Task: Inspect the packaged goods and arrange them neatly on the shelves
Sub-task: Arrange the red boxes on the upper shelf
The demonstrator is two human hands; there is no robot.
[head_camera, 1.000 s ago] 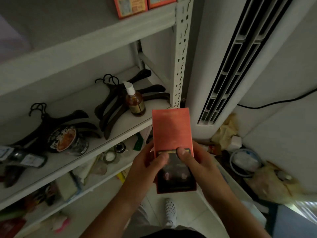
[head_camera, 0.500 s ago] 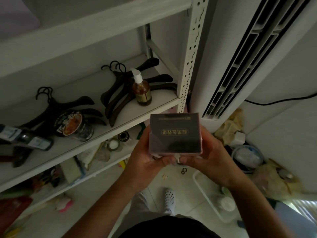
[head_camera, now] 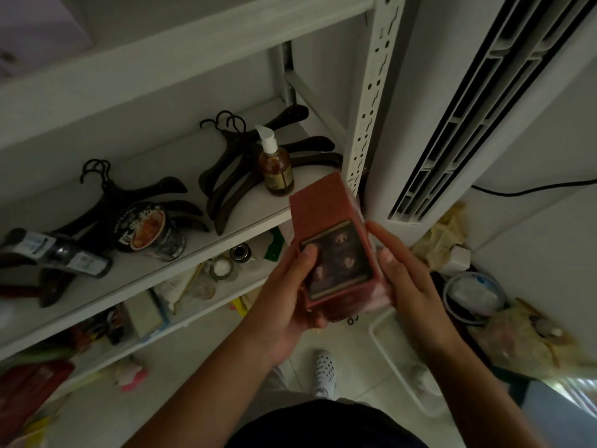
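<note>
A red-orange packaged box [head_camera: 323, 208] with a dark picture panel on its face is held up in front of the white shelf unit [head_camera: 226, 227], tilted with its long side leaning away. My left hand [head_camera: 290, 292] grips the box from below and the left, thumb lying on the dark panel. My right hand [head_camera: 407, 279] presses against the box's right side with its fingers held straight.
The middle shelf carries dark coat hangers [head_camera: 245, 166], an amber pump bottle [head_camera: 276, 169], a round tin [head_camera: 143, 227] and a bottle lying flat [head_camera: 55, 253]. Lower shelves hold clutter. A tall air conditioner [head_camera: 484, 108] stands at right. Bags and a white wire basket [head_camera: 384, 344] sit on the floor.
The box has been turned in my hands: red face a second ago, then a dark end with writing, now the red face with its picture panel again. My right fingers have straightened.
</note>
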